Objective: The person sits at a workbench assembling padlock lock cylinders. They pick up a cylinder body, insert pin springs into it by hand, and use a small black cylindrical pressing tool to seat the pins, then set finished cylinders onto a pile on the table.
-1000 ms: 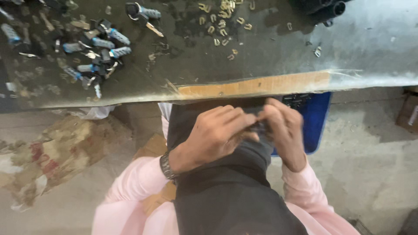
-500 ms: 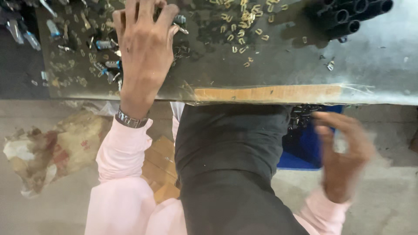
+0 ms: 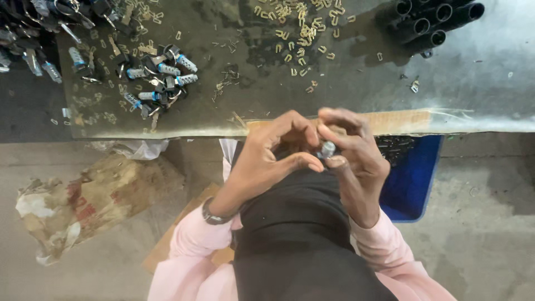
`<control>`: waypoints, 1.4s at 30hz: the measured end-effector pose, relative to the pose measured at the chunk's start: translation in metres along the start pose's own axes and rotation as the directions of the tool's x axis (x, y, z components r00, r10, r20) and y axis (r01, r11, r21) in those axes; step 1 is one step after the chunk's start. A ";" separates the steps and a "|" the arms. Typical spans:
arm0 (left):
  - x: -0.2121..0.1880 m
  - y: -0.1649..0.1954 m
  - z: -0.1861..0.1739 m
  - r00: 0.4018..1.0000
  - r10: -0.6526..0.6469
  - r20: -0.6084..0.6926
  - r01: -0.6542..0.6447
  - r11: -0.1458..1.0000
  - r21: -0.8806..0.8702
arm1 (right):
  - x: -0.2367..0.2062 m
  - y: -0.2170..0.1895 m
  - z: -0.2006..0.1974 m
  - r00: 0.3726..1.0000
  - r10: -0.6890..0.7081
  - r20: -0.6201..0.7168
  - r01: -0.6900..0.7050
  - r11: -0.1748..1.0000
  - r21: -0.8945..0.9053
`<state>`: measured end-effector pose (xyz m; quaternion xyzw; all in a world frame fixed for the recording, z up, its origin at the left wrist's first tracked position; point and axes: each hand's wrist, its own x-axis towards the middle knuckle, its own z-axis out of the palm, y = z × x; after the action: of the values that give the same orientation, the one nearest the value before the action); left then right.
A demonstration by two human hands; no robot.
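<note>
My left hand (image 3: pixel 273 159) and my right hand (image 3: pixel 354 156) meet over my lap, just below the table's front edge. Between their fingertips sits a small silver cylindrical part (image 3: pixel 326 149); the right fingers pinch it and the left thumb and forefinger touch it. On the grey metal tabletop (image 3: pixel 362 83) lies a heap of similar silver cylinders with dark parts (image 3: pixel 159 75) at the left, and a scatter of small brass clips (image 3: pixel 298 33) at the middle.
Several black tubes (image 3: pixel 432 22) lie at the table's far right. A blue bin (image 3: pixel 415 178) holding dark small parts stands under the table to my right. A crumpled brown paper sack (image 3: pixel 83 200) and cardboard lie on the concrete floor to the left.
Half a second ago my left hand reached onto the table's parts heap and my right hand hung by the blue bin; both have come back together over my lap on a small part.
</note>
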<state>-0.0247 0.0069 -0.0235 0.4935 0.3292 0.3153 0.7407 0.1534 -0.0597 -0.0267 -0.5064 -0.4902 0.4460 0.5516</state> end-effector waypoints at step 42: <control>-0.015 -0.020 0.004 0.992 0.028 -0.125 -0.053 0.978 -0.202 | -0.024 0.034 -0.020 0.861 0.494 0.119 -0.461 0.659 0.594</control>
<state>-0.0274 -0.0132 -0.0390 0.4009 0.3296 0.3920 0.7596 0.1708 -0.0826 -0.0624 -0.4257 -0.1568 0.6935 0.5596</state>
